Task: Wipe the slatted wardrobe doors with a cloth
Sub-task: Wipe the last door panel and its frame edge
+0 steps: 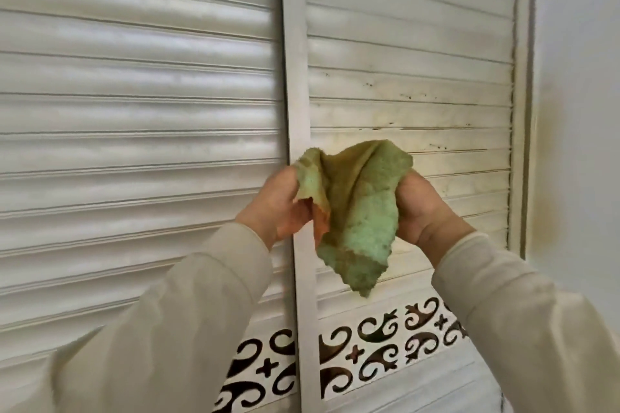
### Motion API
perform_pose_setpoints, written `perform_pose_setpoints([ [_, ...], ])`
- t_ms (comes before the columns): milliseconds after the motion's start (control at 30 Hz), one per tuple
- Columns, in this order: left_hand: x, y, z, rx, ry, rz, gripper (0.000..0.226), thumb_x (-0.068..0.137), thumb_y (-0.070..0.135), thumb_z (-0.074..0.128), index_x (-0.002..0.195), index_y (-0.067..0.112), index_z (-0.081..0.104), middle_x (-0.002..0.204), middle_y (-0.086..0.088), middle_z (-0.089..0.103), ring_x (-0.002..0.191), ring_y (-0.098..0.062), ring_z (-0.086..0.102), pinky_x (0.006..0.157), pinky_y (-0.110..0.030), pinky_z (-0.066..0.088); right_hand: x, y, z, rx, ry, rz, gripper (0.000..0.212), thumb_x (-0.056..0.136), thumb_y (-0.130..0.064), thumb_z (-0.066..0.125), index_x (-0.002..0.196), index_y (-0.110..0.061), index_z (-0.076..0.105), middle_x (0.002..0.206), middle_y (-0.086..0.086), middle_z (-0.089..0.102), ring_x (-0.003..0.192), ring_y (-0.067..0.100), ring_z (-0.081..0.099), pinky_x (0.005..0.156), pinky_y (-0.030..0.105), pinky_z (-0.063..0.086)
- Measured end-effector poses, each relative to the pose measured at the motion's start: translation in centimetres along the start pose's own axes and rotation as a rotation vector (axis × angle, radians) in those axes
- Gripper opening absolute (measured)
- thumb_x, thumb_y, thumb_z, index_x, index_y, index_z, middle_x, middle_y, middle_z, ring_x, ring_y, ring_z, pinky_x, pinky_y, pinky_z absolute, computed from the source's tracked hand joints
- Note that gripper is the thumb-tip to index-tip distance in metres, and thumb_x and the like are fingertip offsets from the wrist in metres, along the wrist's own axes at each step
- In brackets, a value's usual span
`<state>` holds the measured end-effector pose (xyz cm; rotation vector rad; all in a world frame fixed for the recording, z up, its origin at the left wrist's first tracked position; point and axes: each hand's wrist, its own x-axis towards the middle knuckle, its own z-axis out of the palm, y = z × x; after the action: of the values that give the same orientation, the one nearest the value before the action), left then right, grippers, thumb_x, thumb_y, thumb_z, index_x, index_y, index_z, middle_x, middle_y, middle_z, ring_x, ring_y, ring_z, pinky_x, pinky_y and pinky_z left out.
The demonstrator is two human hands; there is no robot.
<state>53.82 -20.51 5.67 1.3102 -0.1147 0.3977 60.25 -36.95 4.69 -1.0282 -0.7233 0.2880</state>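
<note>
Slatted white wardrobe doors [409, 54] fill the head view, two panels meeting at a pale upright frame strip [297, 77]. Both hands are up in front of them: the left hand [285, 203] pinches one edge of a crumpled green cloth [355, 211], the right hand [424, 211] grips the other, cream sleeves [523, 318] below. Dark specks dot the right panel's slats; a scroll-cut band [379, 342] runs beneath.

Open air before the slatted doors [134, 111]; wall [577, 111] close at right.
</note>
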Motion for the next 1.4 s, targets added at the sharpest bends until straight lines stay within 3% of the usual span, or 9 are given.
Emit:
perform_pose_setpoints([
  [133, 3.2, 1.3, 3.2, 0.356, 0.008, 0.137, 0.028, 0.092, 0.005, 0.054, 0.079, 0.011, 0.078, 0.072, -0.011, 0.069, 0.063, -0.023, 0.064, 0.063, -0.03, 0.052, 2.4, -2.8, -4.1, 0.021, 0.162, -0.083, 0.013, 0.086, -0.018, 0.063, 0.075, -0.014, 0.058, 0.063, 0.003, 0.058, 0.061, 0.021, 0.055, 0.059, 0.025, 0.049],
  [233, 7.7, 2.6, 4.7, 0.641, 0.323, 0.299, 0.018, 0.091, 0.009, 0.055, 0.09, 0.014, 0.073, 0.081, -0.002, 0.068, 0.073, -0.018, 0.061, 0.062, -0.023, 0.05, 4.7, -4.6, -7.0, -0.018, 0.243, -0.142, 0.028, 0.096, -0.015, 0.054, 0.069, -0.016, 0.052, 0.051, -0.002, 0.052, 0.056, 0.018, 0.048, 0.054, 0.022, 0.041],
  [367, 12.9, 4.7, 5.3, 1.078, 0.815, 0.643, 0.034, 0.09, 0.024, 0.053, 0.122, 0.019, 0.06, 0.125, -0.007, 0.056, 0.118, -0.028, 0.051, 0.101, -0.037, 0.043, 9.2, -8.2, -10.0, -0.438, 0.301, -0.263, 0.032, 0.102, -0.01, 0.041, 0.072, -0.017, 0.049, 0.066, 0.001, 0.05, 0.061, 0.015, 0.047, 0.042, 0.012, 0.037],
  [467, 16.1, 6.0, 4.8, 1.164, 0.975, 0.682, 0.051, 0.096, 0.035, 0.052, 0.141, 0.015, 0.045, 0.141, -0.013, 0.041, 0.131, -0.034, 0.036, 0.106, -0.042, 0.034, 12.9, -10.1, -11.2, -0.533, 0.223, -0.353, 0.023, 0.102, -0.012, 0.043, 0.083, -0.016, 0.056, 0.072, -0.001, 0.052, 0.063, 0.01, 0.048, 0.041, 0.007, 0.035],
  [567, 18.4, 6.9, 4.5, 1.08, 0.976, 0.634, 0.054, 0.1, 0.04, 0.046, 0.146, 0.014, 0.036, 0.144, -0.016, 0.037, 0.131, -0.037, 0.037, 0.107, -0.046, 0.034, 15.8, -10.0, -10.7, -0.523, 0.156, -0.43, 0.015, 0.101, -0.025, 0.05, 0.107, -0.016, 0.062, 0.087, -0.003, 0.062, 0.078, 0.011, 0.059, 0.065, 0.015, 0.048],
  [733, 20.6, 6.1, 3.6, 0.928, 0.893, 0.573, 0.049, 0.103, 0.039, 0.035, 0.145, 0.016, 0.029, 0.125, -0.021, 0.059, 0.112, -0.042, 0.056, 0.097, -0.046, 0.043, 21.1, -9.0, -8.8, -0.73, 0.086, -0.64, 0.013, 0.094, -0.026, 0.054, 0.101, -0.018, 0.063, 0.103, -0.004, 0.062, 0.098, 0.013, 0.058, 0.088, 0.03, 0.047],
  [967, 21.4, 4.7, 1.1, 0.927, 0.924, 0.643, 0.043, 0.102, 0.049, 0.03, 0.139, 0.028, 0.035, 0.116, -0.016, 0.065, 0.104, -0.041, 0.058, 0.09, -0.045, 0.045, 26.5, -7.1, -4.2, -1.498, 0.051, -0.823, 0.042, 0.097, -0.044, 0.042, 0.134, -0.026, 0.05, 0.162, 0.011, 0.009, 0.147, 0.033, 0.004, 0.119, 0.051, 0.01],
  [1233, 22.1, 4.7, -0.1, 0.974, 0.952, 0.661, 0.039, 0.103, 0.047, 0.029, 0.133, 0.024, 0.041, 0.114, -0.02, 0.064, 0.104, -0.043, 0.058, 0.087, -0.046, 0.046, 29.4, -5.6, 1.0, -1.566, -0.004, -0.989, 0.059, 0.095, -0.029, 0.038, 0.152, -0.026, 0.026, 0.164, 0.009, -0.016, 0.148, 0.027, -0.024, 0.115, 0.045, -0.022],
  [1400, 22.4, 4.5, -0.1, 0.981, 0.957, 0.67, 0.041, 0.103, 0.048, 0.028, 0.133, 0.024, 0.041, 0.113, -0.019, 0.065, 0.103, -0.042, 0.058, 0.085, -0.045, 0.046, 29.1, -3.4, -1.9, -1.535, 0.11, -1.049, 0.056, 0.098, -0.041, 0.04, 0.151, -0.025, 0.033, 0.164, 0.009, 0.008, 0.149, 0.03, -0.003, 0.12, 0.054, 0.001],
])
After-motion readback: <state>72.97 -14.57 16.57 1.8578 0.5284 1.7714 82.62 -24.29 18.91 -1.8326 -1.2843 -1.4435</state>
